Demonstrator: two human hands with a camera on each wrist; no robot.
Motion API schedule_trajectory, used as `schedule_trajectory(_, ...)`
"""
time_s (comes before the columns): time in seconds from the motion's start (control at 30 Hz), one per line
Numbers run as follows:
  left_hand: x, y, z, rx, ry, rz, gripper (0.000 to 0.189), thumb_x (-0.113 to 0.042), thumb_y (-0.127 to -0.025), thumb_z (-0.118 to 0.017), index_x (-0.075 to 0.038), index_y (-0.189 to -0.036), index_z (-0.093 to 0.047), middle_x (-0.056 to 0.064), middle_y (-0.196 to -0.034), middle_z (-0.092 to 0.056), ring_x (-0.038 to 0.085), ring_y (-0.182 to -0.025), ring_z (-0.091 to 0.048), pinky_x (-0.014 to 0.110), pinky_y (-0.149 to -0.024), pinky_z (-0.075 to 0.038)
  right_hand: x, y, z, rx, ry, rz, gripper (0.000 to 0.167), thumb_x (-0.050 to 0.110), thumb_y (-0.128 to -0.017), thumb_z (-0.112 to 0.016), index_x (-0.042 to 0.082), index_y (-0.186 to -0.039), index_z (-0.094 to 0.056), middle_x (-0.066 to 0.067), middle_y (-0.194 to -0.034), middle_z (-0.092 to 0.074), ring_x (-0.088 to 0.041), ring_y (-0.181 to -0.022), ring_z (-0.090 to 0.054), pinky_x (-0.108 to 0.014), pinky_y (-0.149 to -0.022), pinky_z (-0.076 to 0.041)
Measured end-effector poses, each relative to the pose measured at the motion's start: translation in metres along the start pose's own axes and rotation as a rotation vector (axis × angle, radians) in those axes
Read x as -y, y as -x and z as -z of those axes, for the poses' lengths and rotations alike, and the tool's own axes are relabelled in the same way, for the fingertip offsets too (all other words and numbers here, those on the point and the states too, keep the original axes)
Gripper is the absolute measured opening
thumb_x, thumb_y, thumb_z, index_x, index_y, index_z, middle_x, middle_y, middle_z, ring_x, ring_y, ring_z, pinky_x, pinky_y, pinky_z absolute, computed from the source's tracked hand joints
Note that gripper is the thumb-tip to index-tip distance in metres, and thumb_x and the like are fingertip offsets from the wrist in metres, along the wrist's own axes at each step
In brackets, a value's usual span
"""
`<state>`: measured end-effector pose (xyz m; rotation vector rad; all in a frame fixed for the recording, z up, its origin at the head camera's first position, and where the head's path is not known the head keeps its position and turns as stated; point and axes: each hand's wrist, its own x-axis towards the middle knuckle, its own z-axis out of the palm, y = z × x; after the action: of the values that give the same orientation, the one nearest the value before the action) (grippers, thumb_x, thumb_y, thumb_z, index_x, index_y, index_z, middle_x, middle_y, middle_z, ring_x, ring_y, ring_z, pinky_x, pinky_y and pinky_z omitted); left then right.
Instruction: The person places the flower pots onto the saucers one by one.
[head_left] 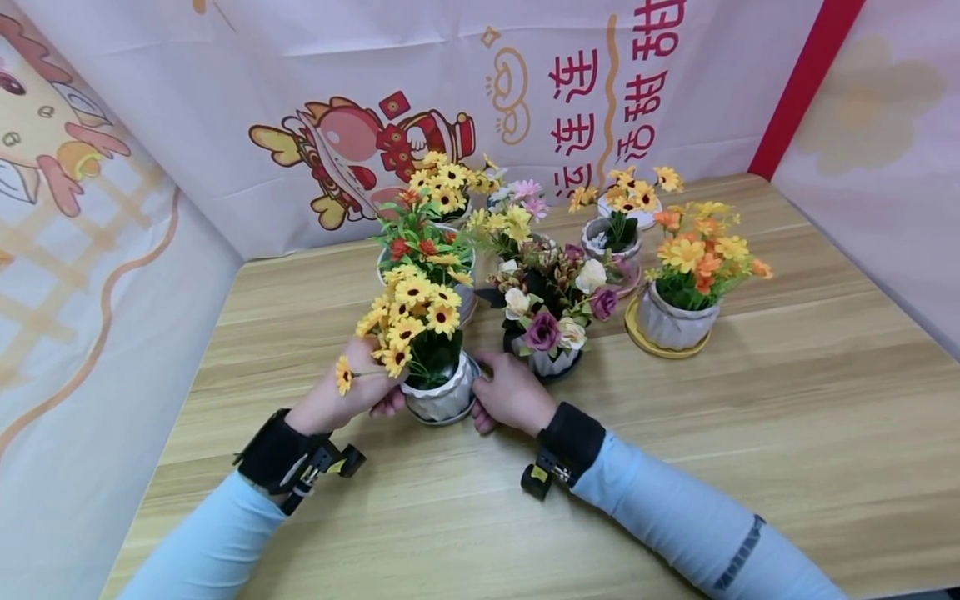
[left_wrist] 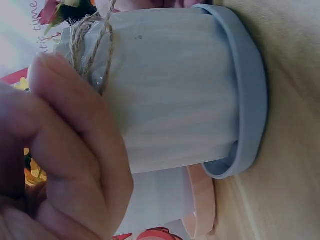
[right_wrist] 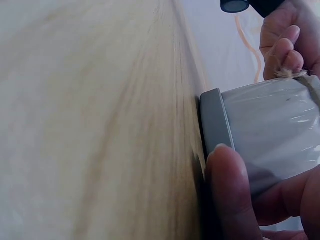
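A pale ribbed flower pot (head_left: 441, 402) with yellow daisy-like flowers (head_left: 408, 321) stands near the middle of the table on a grey saucer (left_wrist: 255, 95). Twine (left_wrist: 105, 50) is tied around its upper part. On the pot's left side, my left hand (head_left: 360, 379) holds it near the rim with curled fingers, close to the twine; the flowers partly cover this hand. My right hand (head_left: 513, 392) grips the pot low on the right. Its thumb (right_wrist: 227, 175) lies at the saucer's edge, while the other fingers reach along the pot wall.
Right behind stands a pot with red flowers (head_left: 427, 250). A pot of purple and white roses (head_left: 543, 329) is just right of my right hand. Farther right, orange flowers (head_left: 701, 254) rise from a pot on a yellow saucer (head_left: 667, 350). Printed cloth (head_left: 375, 50) hangs behind the table.
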<state>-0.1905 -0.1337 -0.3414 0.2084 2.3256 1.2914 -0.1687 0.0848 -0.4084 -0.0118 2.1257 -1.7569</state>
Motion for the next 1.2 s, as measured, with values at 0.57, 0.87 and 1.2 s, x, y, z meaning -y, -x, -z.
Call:
schedule_trajectory(0.57,0.02,0.005,0.008,0.094,0.064,-0.145,0.02,-0.012,-0.1,-0.052,0.005,-0.107,-0.042,0.015,-0.067,-0.064,0.022,-0.052,-0.059,0.034,-0.045,-0.053,0.007,0.002,0.004,0.024,0.056,0.029,0.054,0.002,-0.097,-0.048,0.004,-0.15,-0.038,-0.019,-0.07,-0.066,-0.022,-0.048,-0.064,-0.038,-0.049,-0.059)
schedule_trajectory(0.87,0.038,0.011,0.02,0.164,-0.019,-0.191,0.039,-0.026,-0.099,-0.063,0.01,-0.111,-0.054,0.024,-0.075,-0.066,0.032,-0.055,-0.061,0.036,-0.047,-0.052,0.022,0.051,0.037,0.091,0.314,0.198,0.043,0.008,-0.099,-0.055,-0.005,-0.14,-0.049,-0.005,-0.071,-0.067,-0.018,-0.056,-0.066,-0.032,-0.053,-0.058)
schedule_trajectory(1.2,0.042,0.025,0.067,-0.006,-0.286,-0.168,0.045,-0.015,-0.095,-0.064,0.003,-0.135,-0.056,0.013,-0.083,-0.068,0.029,-0.067,-0.063,0.029,-0.051,-0.052,0.074,0.148,0.185,-0.003,0.308,0.344,0.031,0.013,-0.103,-0.056,-0.002,-0.129,-0.06,-0.016,-0.086,-0.069,-0.032,-0.072,-0.07,-0.045,-0.062,-0.06)
